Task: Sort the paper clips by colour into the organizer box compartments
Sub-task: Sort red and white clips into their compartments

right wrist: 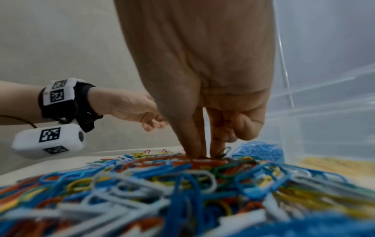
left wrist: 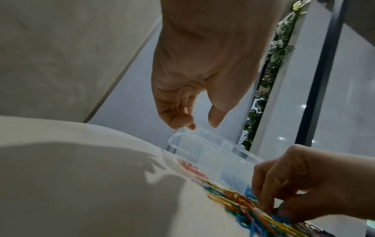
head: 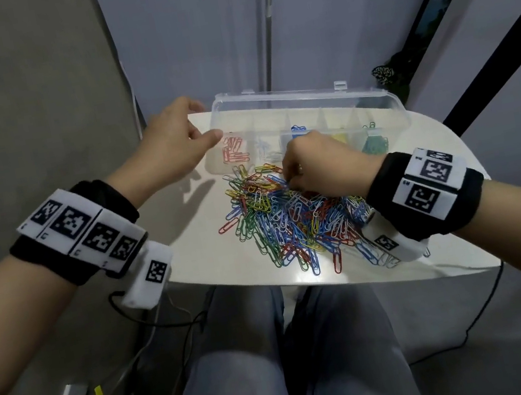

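On the white table (head: 192, 251) a large mixed pile of paper clips (head: 295, 222) in red, blue, green, yellow and white lies just in front of a clear organizer box (head: 384, 98), whose lid stands raised behind its row of compartments. The leftmost compartment holds red clips (head: 235, 151); next to it one holds pale clips, then blue clips (head: 297, 129), then yellow, and green clips (head: 374, 142) lie at the right end. The right hand (head: 323, 165) is down in the far edge of the pile, close to the box's front wall, with thumb and two fingertips (right wrist: 194, 154) pressed together into the clips while the other fingers are curled back; it looks like a pinch, but which clip, if any, sits between the tips cannot be told. The left hand (head: 173, 143) hovers by the box's left end, above the table, its fingers (left wrist: 178, 118) loosely bent and its thumb apart from them, holding nothing and just beside the corner of the lid. Both wrists carry black bands (head: 425, 192) with white marker blocks.
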Available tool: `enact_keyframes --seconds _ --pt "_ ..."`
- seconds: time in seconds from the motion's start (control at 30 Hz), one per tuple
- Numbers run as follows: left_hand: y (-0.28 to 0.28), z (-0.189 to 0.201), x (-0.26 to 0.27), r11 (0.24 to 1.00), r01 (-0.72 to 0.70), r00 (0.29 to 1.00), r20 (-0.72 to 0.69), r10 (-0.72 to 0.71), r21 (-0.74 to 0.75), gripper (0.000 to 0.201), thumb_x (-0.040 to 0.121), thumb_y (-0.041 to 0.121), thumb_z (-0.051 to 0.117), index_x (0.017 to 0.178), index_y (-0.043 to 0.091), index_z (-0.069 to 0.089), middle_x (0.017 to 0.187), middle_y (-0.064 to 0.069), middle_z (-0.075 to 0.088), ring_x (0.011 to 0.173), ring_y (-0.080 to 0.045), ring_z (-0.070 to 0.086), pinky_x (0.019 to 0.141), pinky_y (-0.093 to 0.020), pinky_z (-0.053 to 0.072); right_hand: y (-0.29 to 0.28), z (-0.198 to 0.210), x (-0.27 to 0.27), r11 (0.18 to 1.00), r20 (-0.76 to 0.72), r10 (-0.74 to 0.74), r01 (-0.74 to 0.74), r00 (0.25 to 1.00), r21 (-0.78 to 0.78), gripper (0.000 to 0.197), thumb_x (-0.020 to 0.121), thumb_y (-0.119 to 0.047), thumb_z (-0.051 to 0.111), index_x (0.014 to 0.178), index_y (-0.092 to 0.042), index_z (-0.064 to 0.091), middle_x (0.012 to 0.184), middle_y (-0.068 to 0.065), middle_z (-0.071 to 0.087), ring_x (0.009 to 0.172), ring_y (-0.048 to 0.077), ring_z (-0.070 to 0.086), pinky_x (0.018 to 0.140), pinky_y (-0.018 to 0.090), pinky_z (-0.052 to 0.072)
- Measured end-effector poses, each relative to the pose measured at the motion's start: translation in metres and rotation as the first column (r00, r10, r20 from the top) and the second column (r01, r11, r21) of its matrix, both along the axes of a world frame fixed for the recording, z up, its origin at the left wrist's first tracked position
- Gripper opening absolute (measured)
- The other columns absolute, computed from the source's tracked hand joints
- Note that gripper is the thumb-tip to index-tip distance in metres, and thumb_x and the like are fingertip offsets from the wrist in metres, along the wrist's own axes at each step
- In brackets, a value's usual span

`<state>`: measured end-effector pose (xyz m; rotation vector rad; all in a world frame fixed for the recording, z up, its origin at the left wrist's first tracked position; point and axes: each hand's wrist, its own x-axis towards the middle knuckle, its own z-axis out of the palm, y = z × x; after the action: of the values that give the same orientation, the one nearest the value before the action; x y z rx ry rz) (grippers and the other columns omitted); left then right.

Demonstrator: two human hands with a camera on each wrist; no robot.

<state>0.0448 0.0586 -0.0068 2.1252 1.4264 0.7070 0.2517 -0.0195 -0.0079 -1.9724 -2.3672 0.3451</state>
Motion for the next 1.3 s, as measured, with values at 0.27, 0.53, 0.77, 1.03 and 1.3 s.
enact_keyframes --seconds 0.27,0.53,0.77,1.03,1.3 --pt "0.002 -0.003 0.008 0.991 0.093 0.994 0.06 -0.088 -0.092 0.047 0.097 0.026 0.057 0.142 0.017 0.046 0.089 -0.008 0.072 0.056 -0.004 0.051 0.057 -0.023 0.04 0.0 0.009 0.003 0.984 -0.282 -0.18 0.169 0.942 -0.062 0.008 0.071 -0.006 0.082 0.073 -0.004 0.075 0.064 0.003 0.066 0.05 0.004 0.052 0.045 0.009 0.039" --pt "0.006 0.001 0.01 0.989 0.117 0.99 0.085 -0.109 -0.096 0.031 0.097 0.026 0.056 0.125 0.014 0.061 0.085 -0.006 0.074 0.049 -0.007 0.047 0.055 -0.024 0.039 0.004 0.009 -0.007 0.98 -0.273 -0.153 0.109 0.95 -0.17 0.008 0.071 -0.009 0.083 0.075 -0.008 0.076 0.068 0.005 0.071 0.052 0.009 0.057 0.049 0.018 0.046" --pt "0.011 0.004 0.011 0.992 0.085 0.995 0.061 -0.08 -0.092 0.041 0.096 0.03 0.056 0.133 0.013 0.056 0.083 -0.003 0.073 0.056 -0.005 0.051 0.059 -0.026 0.039 0.005 0.005 -0.015 0.987 -0.233 -0.111 0.081 0.966 -0.135 0.008 0.075 -0.006 0.08 0.079 -0.002 0.075 0.069 0.009 0.07 0.052 0.017 0.061 0.045 0.018 0.049" --pt "0.016 0.003 0.015 0.996 0.041 0.999 0.012 -0.041 -0.075 0.048 0.095 0.028 0.059 0.138 0.006 0.05 0.084 -0.008 0.074 0.079 -0.016 0.057 0.08 -0.026 0.041 0.005 0.016 0.002 0.97 -0.384 -0.232 0.181 0.894 -0.163 0.009 0.07 -0.002 0.082 0.077 -0.005 0.077 0.067 0.007 0.07 0.043 -0.001 0.054 0.044 0.01 0.042" --pt "0.017 0.004 0.016 0.994 0.046 0.999 -0.005 -0.046 -0.097 0.048 0.096 0.026 0.058 0.137 0.003 0.05 0.087 -0.012 0.073 0.076 -0.016 0.055 0.077 -0.022 0.037 -0.006 0.032 0.021 0.951 -0.445 -0.3 0.231 0.844 -0.205 0.003 0.076 -0.003 0.077 0.076 0.0 0.076 0.04 -0.007 0.056 0.032 0.003 0.037 0.036 0.012 0.03"
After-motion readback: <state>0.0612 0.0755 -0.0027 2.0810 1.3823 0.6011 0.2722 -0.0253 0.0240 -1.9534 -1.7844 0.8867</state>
